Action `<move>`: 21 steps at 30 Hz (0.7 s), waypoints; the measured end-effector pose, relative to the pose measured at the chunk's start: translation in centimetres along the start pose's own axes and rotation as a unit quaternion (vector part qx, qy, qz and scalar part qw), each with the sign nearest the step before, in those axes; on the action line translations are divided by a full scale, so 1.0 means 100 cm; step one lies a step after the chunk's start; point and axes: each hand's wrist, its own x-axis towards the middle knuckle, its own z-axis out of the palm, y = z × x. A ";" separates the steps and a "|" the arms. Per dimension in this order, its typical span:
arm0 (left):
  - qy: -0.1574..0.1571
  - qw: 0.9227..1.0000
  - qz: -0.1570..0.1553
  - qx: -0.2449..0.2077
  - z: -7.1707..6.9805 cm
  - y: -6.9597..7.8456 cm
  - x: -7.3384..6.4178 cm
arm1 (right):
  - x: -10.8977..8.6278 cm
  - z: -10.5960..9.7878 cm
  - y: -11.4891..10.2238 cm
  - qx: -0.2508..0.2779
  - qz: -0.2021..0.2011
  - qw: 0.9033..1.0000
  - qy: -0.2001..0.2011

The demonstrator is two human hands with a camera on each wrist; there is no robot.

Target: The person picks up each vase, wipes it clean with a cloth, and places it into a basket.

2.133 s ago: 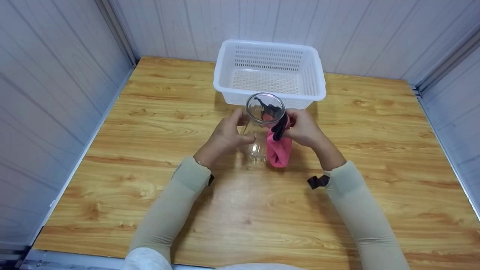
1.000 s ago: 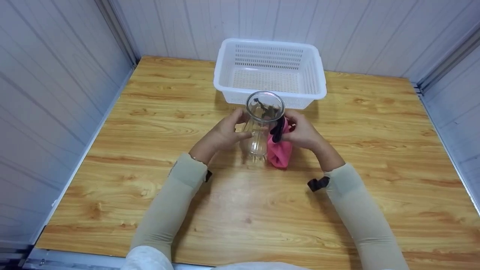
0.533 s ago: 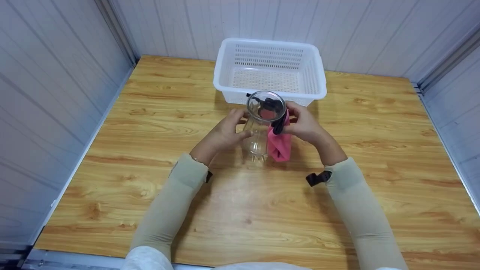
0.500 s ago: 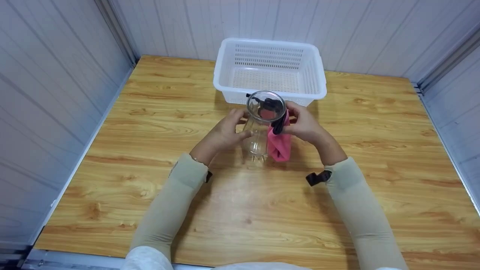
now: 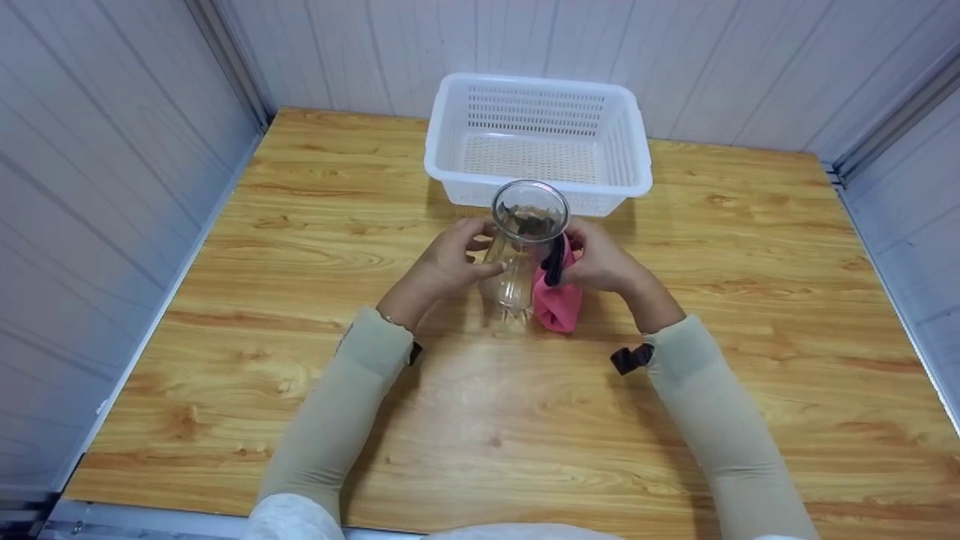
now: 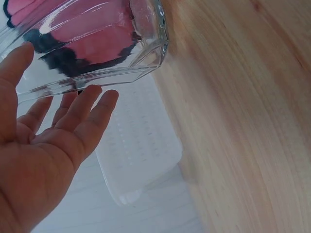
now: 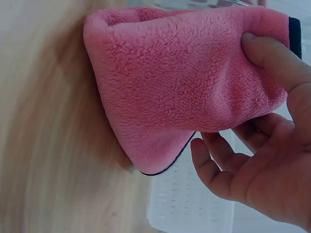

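A clear glass vase (image 5: 512, 281), with a round rim and a faceted base, is held near the middle of the table. My left hand (image 5: 450, 259) grips its left side, with the thumb in front and the fingers behind. On the right side, my right hand (image 5: 604, 259) pinches a pink fleecy cloth (image 5: 559, 306) with black edging between thumb and fingers. The cloth lies against the vase's outer wall and shows through the glass in the left wrist view. Whether the vase's base touches the table cannot be made out.
A white perforated plastic basket (image 5: 536, 182) stands behind the vase, near the back wall. The wooden table (image 5: 480, 450) is bounded by pale panels (image 5: 420, 45) at the back and both sides.
My right hand and the cloth rose slightly along the vase about half a second ago and are now lower again. The left hand and vase have stayed nearly still.
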 end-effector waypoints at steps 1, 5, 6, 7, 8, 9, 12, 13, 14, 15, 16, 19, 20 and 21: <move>0.000 1.000 0.000 0.000 0.000 0.000 0.000 | 0.000 0.001 0.002 -0.006 -0.002 1.000 -0.005; -0.007 1.000 -0.001 0.007 -0.002 0.001 0.000 | 0.001 0.004 0.007 -0.021 -0.002 1.000 -0.015; -0.008 1.000 -0.001 0.010 -0.002 0.001 0.000 | 0.001 0.004 0.008 -0.020 -0.002 1.000 -0.016; -0.008 1.000 0.000 0.014 -0.003 0.001 0.000 | 0.001 0.004 0.009 -0.018 -0.002 1.000 -0.016; -0.008 1.000 0.001 0.019 -0.003 0.001 0.000 | 0.001 0.004 0.009 -0.016 -0.002 1.000 -0.015; -0.009 1.000 0.003 0.021 -0.003 0.001 0.000 | 0.001 0.004 0.010 -0.015 -0.001 1.000 -0.014; -0.016 1.000 0.009 0.010 -0.002 0.000 0.000 | 0.000 0.002 0.009 -0.010 -0.002 1.000 -0.004; -0.018 1.000 0.011 0.007 -0.002 0.000 0.000 | -0.001 0.002 0.007 -0.008 -0.005 1.000 0.001; -0.019 1.000 0.013 0.003 -0.002 -0.001 -0.001 | -0.002 0.001 0.005 -0.004 -0.006 1.000 0.006; -0.020 1.000 0.016 -0.001 -0.001 -0.001 -0.001 | -0.003 0.000 0.000 0.003 -0.006 1.000 0.011; -0.019 1.000 0.018 -0.003 -0.001 -0.002 -0.001 | -0.004 -0.002 -0.005 0.009 -0.007 1.000 0.015; -0.013 1.000 0.028 0.003 0.000 -0.002 -0.001 | -0.010 -0.007 -0.027 0.031 -0.008 0.999 0.029; -0.012 0.999 0.030 0.007 0.000 -0.002 -0.001 | -0.012 -0.009 -0.035 0.039 -0.007 0.999 0.033; -0.012 0.999 0.031 0.008 0.000 -0.002 -0.001 | -0.013 -0.010 -0.041 0.045 -0.010 0.998 0.036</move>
